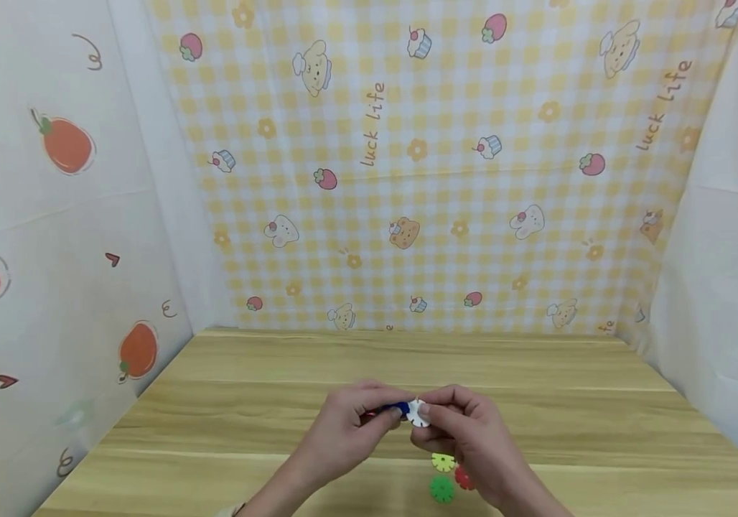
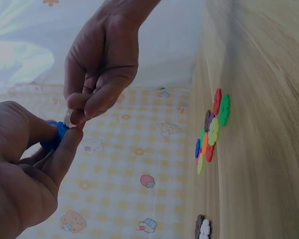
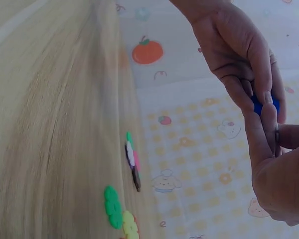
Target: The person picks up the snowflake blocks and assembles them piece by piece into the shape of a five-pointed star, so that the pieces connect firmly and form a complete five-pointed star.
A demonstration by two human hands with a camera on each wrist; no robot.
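Blue piece (image 1: 398, 410) just beside white disc (image 1: 417, 414), up in your hands.
Fingers on your left hand (image 1: 351, 429) pinch the blue piece; those on your right hand (image 1: 474, 433) pinch the white disc, over the wooden table (image 1: 246, 402). A green disc (image 1: 442, 490), yellow disc (image 1: 443, 462) and red disc (image 1: 464, 478) lie below.

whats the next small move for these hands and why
Probably press the white disc gently into the blue piece: the right hand pinches the former, the left hand the latter, their edges appear to meet, and the white disc's rim shows slots.
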